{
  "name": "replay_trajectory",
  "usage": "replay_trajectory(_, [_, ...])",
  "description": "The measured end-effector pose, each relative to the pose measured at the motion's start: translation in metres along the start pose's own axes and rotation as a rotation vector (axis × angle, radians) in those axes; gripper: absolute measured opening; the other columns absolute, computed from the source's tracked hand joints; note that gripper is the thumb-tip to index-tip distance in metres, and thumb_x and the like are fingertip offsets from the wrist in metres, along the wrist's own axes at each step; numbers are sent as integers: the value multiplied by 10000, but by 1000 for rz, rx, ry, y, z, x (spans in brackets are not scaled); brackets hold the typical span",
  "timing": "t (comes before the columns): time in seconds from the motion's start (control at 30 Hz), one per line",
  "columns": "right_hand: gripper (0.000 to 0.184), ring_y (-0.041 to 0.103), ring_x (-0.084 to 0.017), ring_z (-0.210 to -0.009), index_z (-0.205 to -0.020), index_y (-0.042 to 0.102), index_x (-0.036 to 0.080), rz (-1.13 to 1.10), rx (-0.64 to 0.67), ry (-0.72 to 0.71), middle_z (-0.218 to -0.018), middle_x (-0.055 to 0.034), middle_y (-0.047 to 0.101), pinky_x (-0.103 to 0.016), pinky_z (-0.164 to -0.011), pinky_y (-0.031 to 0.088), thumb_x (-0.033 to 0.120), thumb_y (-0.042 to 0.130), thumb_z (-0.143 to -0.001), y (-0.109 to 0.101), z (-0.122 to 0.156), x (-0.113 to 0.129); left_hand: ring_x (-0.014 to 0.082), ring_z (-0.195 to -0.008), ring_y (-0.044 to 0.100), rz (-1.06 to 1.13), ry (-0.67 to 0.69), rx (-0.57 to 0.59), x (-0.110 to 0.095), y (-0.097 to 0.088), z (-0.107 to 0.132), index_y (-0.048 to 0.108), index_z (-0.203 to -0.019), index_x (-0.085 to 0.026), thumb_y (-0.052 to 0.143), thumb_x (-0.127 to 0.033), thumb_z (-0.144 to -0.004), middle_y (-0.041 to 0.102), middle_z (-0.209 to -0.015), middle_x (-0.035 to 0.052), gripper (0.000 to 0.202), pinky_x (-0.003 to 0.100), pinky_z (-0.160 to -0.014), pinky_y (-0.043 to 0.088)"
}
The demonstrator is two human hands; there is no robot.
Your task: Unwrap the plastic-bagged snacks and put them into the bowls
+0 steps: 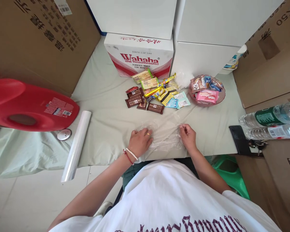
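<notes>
A crumpled sheet of thin clear plastic (165, 139), perhaps a bag, lies on the cloth near the table's front edge. At its left side, my left hand (140, 140) curls its fingers onto the plastic. My right hand (188, 137) pinches the right side between thumb and fingers. Beyond the hands is a pile of wrapped snacks: dark brown bars (155, 108), yellow packets (165, 96), green-edged biscuit packs (149, 83) and a pale blue packet (183, 100). To their right, a pink clear bowl (222, 96) holds several more packets, including a pink one (207, 96).
A roll of clear film (76, 145) overhangs the front edge at left, beside a large red jug (33, 106). A white water carton (139, 54) stands behind the snacks. At right lie plastic bottles (275, 114), a black phone (239, 140) and keys (258, 145).
</notes>
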State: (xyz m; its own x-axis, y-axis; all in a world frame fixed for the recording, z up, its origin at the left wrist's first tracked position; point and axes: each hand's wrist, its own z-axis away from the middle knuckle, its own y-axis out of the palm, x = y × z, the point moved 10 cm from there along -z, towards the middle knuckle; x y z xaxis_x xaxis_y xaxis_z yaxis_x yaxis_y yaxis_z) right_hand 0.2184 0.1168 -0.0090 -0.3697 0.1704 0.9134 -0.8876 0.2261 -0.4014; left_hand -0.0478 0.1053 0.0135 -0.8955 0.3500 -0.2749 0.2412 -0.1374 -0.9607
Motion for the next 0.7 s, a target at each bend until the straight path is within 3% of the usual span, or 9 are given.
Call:
replay_trajectory(0.07, [343, 561, -156, -632, -957, 686, 209, -31, 37, 60, -793, -8, 674, -287, -619, 488, 539, 618, -888, -1, -4, -11, 307, -1100, 662, 3, 50, 7, -4, 1, 4, 680, -1229, -242, 574, -362, -974, 684, -1319, 140, 301, 503, -957, 420])
replay_trajectory(0.2, [355, 573, -167, -635, -959, 665, 206, -99, 135, 188, -794, -21, 655, -314, -611, 522, 529, 661, -813, -7, -13, -25, 337, -1231, 601, 77, 16, -8, 12, -1, 16, 665, -1310, -265, 637, -389, -912, 656, -1414, 128, 419, 513, -988, 397])
replay_trajectory(0.27, [340, 603, -188, -719, -990, 673, 197, 16, 76, 95, -905, -61, 663, -356, -688, 560, 490, 661, -819, -21, -17, -7, 339, -1270, 588, 114, -6, -9, 17, 0, 20, 618, -1396, -266, 641, -366, -884, 622, -1476, 133, 523, 509, -1003, 397])
replay_trajectory(0.37, [277, 632, -235, -935, -1078, 692, 198, 262, -50, -226, -1128, -127, 644, -426, -863, 574, 406, 588, -928, -30, -6, 52, 342, -1335, 564, 143, -9, -12, 13, 1, 19, 565, -1463, -257, 632, -341, -863, 548, -1570, 142, 610, 517, -1036, 390])
replay_trajectory(0.43, [274, 622, -254, -1068, -1142, 701, 217, 356, 55, -430, -1181, -132, 651, -447, -973, 549, 345, 496, -1012, -2, 12, 87, 344, -1379, 539, 152, -15, -20, 8, 2, 14, 580, -1448, -254, 624, -322, -855, 521, -1599, 138, 599, 530, -1059, 382])
replay_trajectory(0.5, [323, 586, -269, -1204, -1244, 699, 229, 448, 261, -574, -1277, -131, 658, -460, -1077, 504, 302, 456, -1043, 40, 34, 100, 341, -1424, 507, 153, -34, -46, 6, 2, 9, 612, -1414, -252, 609, -273, -836, 516, -1608, 128, 578, 544, -1092, 366])
replay_trajectory(0.6, [443, 450, -324, -1426, -1449, 613, 197, 633, 433, -605, -1546, -142, 534, -525, -1210, 389, 303, 493, -1036, 86, 51, 79, 325, -1486, 458, 150, -67, -91, 13, 2, 5, 628, -1400, -247, 555, -196, -818, 529, -1601, 112, 589, 571, -1178, 296])
replay_trajectory(0.7, [537, 346, -360, -1527, -1538, 536, 159, 728, 422, -533, -1652, -160, 424, -575, -1262, 298, 366, 505, -1044, 96, 48, 47, 306, -1492, 464, 196, -114, -114, 33, 6, 12, 560, -1483, -242, 504, -196, -844, 528, -1602, 112, 643, 588, -1227, 257])
